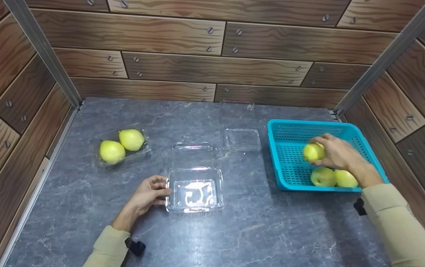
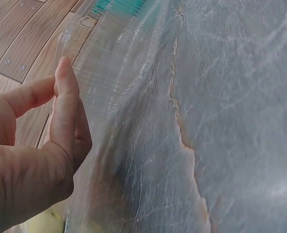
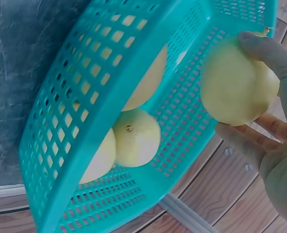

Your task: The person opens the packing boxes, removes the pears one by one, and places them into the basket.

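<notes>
My right hand (image 1: 336, 152) grips a yellow-green pear (image 1: 313, 152) above the turquoise basket (image 1: 318, 188). The right wrist view shows thumb and fingers around this pear (image 3: 238, 82), its stem pointing up and right. More pears (image 3: 136, 138) lie in the basket, partly hidden by its wall. With thumb and fingers my left hand (image 1: 149, 194) pinches the left rim of an open clear plastic clamshell box (image 1: 195, 191) on the table. Its lid (image 1: 192, 155) lies folded back behind it. The left wrist view shows the fingertips at the box's clear wall (image 2: 119, 73).
At the left, two pears (image 1: 112, 151) sit in another clear box (image 1: 138, 154). A further clear plastic box (image 1: 242, 140) stands behind, left of the basket. Wood-patterned walls (image 1: 171, 66) with grey metal corner posts (image 1: 47, 52) enclose the grey marbled table (image 1: 257, 230).
</notes>
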Demonstrator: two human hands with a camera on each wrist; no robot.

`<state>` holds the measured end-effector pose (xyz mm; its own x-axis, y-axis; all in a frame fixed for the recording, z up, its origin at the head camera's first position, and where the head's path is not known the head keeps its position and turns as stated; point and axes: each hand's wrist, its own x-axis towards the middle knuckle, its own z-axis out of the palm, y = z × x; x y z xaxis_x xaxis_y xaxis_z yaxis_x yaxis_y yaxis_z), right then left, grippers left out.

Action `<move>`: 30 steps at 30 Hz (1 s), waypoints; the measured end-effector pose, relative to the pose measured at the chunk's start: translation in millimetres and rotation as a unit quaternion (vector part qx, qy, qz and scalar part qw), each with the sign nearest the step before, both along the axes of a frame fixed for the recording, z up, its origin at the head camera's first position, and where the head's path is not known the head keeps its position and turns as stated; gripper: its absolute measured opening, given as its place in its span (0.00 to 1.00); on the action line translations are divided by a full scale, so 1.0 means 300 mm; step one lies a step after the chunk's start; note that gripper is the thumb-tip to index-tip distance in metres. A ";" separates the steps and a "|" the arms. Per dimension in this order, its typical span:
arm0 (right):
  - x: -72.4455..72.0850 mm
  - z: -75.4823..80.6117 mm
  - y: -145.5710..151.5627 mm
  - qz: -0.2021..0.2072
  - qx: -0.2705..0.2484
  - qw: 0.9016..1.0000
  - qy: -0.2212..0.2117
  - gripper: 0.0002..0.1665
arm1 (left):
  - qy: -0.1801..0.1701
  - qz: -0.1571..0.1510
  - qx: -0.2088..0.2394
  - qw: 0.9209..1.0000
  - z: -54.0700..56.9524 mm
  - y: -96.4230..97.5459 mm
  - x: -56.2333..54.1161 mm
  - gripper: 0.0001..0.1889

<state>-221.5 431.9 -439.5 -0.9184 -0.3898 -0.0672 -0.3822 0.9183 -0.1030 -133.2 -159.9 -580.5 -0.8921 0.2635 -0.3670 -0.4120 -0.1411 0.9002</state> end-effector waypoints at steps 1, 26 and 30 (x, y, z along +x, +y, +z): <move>-0.005 -0.003 0.004 -0.005 0.004 1.000 -0.007 0.42 | 0.001 -0.001 0.002 1.000 0.001 0.000 0.001 0.23; -0.061 -0.104 0.046 -0.048 0.052 0.994 -0.079 0.42 | 0.000 -0.003 0.006 1.000 -0.007 -0.006 0.006 0.21; -0.069 -0.123 0.052 -0.054 0.046 0.994 -0.085 0.42 | -0.002 -0.002 0.009 1.000 -0.006 -0.007 0.005 0.20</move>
<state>-242.2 447.7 -476.6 -0.9269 -0.2756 -0.2549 -0.2662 0.9613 -0.0714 -131.7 -162.0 -582.4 -0.8899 0.2739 -0.3648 -0.4154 -0.1563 0.8961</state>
